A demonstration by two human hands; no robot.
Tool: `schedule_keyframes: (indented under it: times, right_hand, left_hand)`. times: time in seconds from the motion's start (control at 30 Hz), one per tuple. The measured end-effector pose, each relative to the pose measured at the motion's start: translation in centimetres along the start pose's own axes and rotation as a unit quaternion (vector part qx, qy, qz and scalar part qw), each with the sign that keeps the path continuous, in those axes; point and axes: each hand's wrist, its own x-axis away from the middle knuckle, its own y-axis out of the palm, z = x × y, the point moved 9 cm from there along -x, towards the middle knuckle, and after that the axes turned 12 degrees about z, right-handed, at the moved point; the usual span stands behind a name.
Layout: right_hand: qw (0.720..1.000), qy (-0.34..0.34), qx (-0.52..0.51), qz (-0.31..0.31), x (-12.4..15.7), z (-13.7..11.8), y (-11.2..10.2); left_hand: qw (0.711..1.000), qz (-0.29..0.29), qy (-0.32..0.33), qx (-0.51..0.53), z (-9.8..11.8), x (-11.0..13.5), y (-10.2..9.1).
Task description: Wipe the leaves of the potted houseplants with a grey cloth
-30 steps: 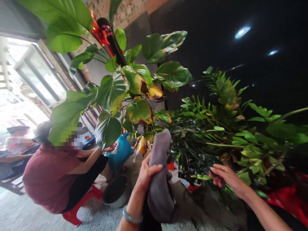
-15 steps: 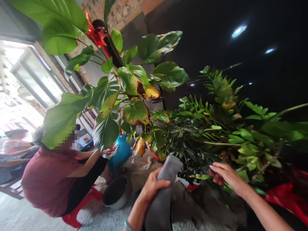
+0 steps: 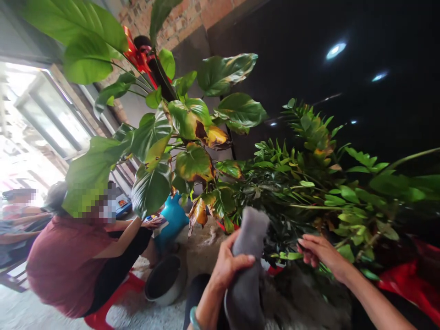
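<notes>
My left hand (image 3: 229, 262) is wrapped round a long grey piece of fabric (image 3: 248, 270), perhaps a sock or a sleeve. Its upper end stands up above my thumb and is slightly blurred, while the lower part hangs towards my lap. To the right, my right hand (image 3: 318, 252) is closed in a pinch in front of the leafy plants, apart from the fabric. Whatever its fingertips hold, if anything, is too small to make out. A bracelet (image 3: 195, 317) circles my left wrist.
A large broad-leaved plant (image 3: 192, 160) with browned leaves rises ahead, and bushy green plants (image 3: 292, 183) fill the right. Left of me a person in a red shirt (image 3: 65, 261) sits on a red stool (image 3: 103, 316). A grey bucket (image 3: 165, 279) stands between us.
My left hand has moved slightly right and up with the grey fabric, whose top now stands higher. My right hand stays almost in place. The seated person's hands have shifted a little.
</notes>
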Motion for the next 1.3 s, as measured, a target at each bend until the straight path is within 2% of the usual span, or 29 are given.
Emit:
schedule_keyframes:
  times: [0.07, 0.13, 0.2, 0.27, 0.33, 0.4, 0.47, 0.5, 0.6, 0.67, 0.7, 0.77, 0.87, 0.93, 0.97, 1.07, 1.13, 1.2, 1.27, 1.3]
  right_hand:
    - [1.000, -0.003, -0.006, 0.009, 0.0, 0.0, 0.0]
    - [1.000, 0.000, -0.012, 0.015, 0.0, 0.1, 0.1]
    - [1.000, 0.005, -0.015, 0.016, 0.0, 0.1, 0.3]
    - [1.000, 0.005, -0.016, 0.017, -0.1, 0.1, 0.3]
    - [1.000, 0.000, -0.018, 0.017, -0.3, 0.4, 0.1]
    - [1.000, -0.007, -0.017, 0.023, -0.6, 0.9, -0.2]
    - [0.999, -0.010, -0.013, 0.032, -0.9, 1.4, -0.4]
    - [0.999, -0.011, -0.010, 0.035, -1.0, 1.6, -0.5]
    - [0.999, -0.010, -0.003, 0.037, -1.2, 1.7, -0.5]
    - [0.999, -0.007, -0.001, 0.032, -1.1, 1.4, -0.4]
    - [1.000, -0.004, 0.001, 0.028, -1.0, 1.2, -0.5]
    - [1.000, 0.007, 0.008, 0.022, -0.9, 1.2, -0.6]
    - [0.999, 0.031, 0.030, 0.013, -0.6, 1.6, -0.7]
    - [0.998, 0.037, 0.042, 0.008, -0.4, 1.8, -0.7]
    - [0.998, 0.037, 0.045, 0.007, -0.3, 1.8, -0.7]
    - [0.999, 0.025, 0.046, 0.006, -0.2, 1.4, -0.6]
    - [0.999, 0.020, 0.049, 0.002, -0.2, 1.1, -0.4]
    - [0.998, 0.019, 0.056, 0.000, -0.2, 1.0, -0.3]
    - [0.998, 0.020, 0.067, 0.004, -0.3, 1.2, -0.3]
    - [0.997, 0.020, 0.074, 0.006, -0.3, 1.4, -0.4]
  left_hand:
    - [0.994, 0.069, 0.075, 0.047, 4.0, -1.0, -1.2]
    - [0.986, 0.111, 0.105, 0.064, 5.9, -2.3, -1.3]
    - [0.989, 0.112, 0.081, 0.041, 4.8, -3.2, -0.3]
    - [0.996, 0.079, 0.031, 0.000, 1.6, -2.9, 1.4]
    - [0.999, 0.002, -0.025, -0.042, -2.0, -1.2, 3.4]
    - [0.991, -0.095, -0.047, -0.088, -3.8, 1.0, 5.4]
    - [0.983, -0.148, -0.025, -0.106, -2.8, 2.3, 6.6]
    - [0.985, -0.143, -0.001, -0.091, -1.4, 2.2, 6.7]
    - [0.996, -0.050, 0.076, 0.002, 3.5, -0.2, 5.6]
    - [0.994, 0.004, 0.108, 0.021, 4.8, -2.2, 4.7]
    - [0.993, 0.013, 0.114, 0.004, 4.5, -2.9, 4.6]
    - [0.991, -0.005, 0.109, -0.082, 2.7, -3.7, 4.7]
    - [0.965, -0.102, 0.073, -0.231, -0.7, -2.9, 5.3]
    - [0.956, -0.158, 0.061, -0.241, -0.6, -1.8, 5.6]
    - [0.961, -0.163, 0.067, -0.215, 0.5, -1.5, 5.7]
    - [0.983, -0.107, 0.114, -0.097, 5.2, -2.5, 5.7]
    - [0.988, -0.063, 0.138, -0.039, 6.8, -3.7, 5.8]
    - [0.987, -0.032, 0.151, -0.046, 6.0, -4.6, 5.9]
    - [0.981, -0.037, 0.141, -0.128, 3.2, -4.7, 5.9]
    - [0.973, -0.063, 0.123, -0.184, 1.4, -4.3, 5.9]
